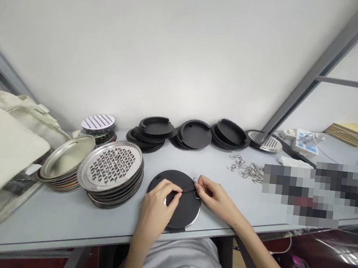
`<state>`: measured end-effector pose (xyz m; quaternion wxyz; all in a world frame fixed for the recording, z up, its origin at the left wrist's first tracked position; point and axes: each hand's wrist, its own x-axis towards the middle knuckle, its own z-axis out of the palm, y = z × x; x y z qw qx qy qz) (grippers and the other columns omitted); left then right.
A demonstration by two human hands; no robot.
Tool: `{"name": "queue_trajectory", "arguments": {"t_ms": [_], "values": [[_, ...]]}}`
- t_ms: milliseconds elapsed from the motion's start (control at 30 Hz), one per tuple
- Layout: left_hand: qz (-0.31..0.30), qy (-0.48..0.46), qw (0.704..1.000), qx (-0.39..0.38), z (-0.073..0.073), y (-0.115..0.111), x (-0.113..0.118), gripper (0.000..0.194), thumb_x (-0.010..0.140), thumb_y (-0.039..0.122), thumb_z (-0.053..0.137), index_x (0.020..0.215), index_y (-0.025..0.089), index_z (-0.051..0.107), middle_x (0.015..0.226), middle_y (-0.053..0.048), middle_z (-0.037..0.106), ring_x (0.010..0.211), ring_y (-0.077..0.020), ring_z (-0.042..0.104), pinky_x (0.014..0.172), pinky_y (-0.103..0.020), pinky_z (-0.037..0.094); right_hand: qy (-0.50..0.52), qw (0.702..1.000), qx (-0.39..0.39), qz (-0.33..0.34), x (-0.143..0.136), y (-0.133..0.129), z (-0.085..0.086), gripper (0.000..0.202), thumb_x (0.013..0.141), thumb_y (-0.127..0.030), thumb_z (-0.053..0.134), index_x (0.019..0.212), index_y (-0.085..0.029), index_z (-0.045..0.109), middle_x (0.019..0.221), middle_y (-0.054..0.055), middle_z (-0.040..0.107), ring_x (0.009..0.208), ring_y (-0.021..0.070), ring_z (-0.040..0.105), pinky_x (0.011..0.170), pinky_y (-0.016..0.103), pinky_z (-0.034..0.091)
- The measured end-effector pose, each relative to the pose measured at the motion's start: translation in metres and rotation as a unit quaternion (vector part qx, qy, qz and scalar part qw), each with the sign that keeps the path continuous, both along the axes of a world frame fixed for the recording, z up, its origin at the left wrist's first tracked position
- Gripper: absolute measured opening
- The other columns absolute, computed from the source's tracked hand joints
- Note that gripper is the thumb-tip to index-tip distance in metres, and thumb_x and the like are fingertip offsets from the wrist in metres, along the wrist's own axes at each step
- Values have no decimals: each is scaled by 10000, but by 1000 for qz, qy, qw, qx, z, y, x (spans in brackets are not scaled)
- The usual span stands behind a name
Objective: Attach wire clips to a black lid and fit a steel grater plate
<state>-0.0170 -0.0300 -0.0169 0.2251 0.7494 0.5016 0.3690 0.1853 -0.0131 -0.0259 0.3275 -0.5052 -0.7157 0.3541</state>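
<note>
A round black disc (pixel 186 213) with a strip of shiny metal rim lies near the table's front edge. Over its left part is my left hand (pixel 160 202), thumb and forefinger nearly together; what they pinch, if anything, is too small to make out. At the disc's upper right edge, my right hand (pixel 209 192) pinches a small metal clip (pixel 196 181). A thin dark line runs across the disc between the two hands. Several loose metal clips (pixel 253 172) lie in a pile to the right.
Metal graters (pixel 116 166) and round lids (pixel 68 156) are stacked at left, beside cream bags (pixel 5 145). Black lids (pixel 194 134) stand in several piles along the wall. Another grater (pixel 265 141) lies at the back right, with wooden boards (pixel 351 135) beyond.
</note>
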Motion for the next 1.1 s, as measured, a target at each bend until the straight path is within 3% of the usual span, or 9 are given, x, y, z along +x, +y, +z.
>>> {"name": "queue_trajectory", "arguments": {"t_ms": [267,500,1100], "values": [[-3,0,1000,0,1,0,0,141,876,167,543,893,281,623,938,63,617,882,-103,587,771,-216,412,-9,1000,2,-2,-1,0,1,306,952,-362,395,694,-209,333,592,-68,312,560,101,299,527,222,255],[-3,-11,1000,-9,3,0,1,149,880,174,540,883,278,647,940,50,625,881,-110,594,771,-222,425,-53,999,9,8,0,1,-2,294,915,-257,394,669,-212,240,590,-73,260,551,94,254,514,224,230],[-1,-13,1000,-11,3,-1,0,167,884,152,527,887,274,640,945,49,625,892,-113,592,789,-230,423,-48,999,14,-1,-2,1,0,289,896,-277,399,663,-214,241,595,-68,236,548,96,247,505,224,224]]}}
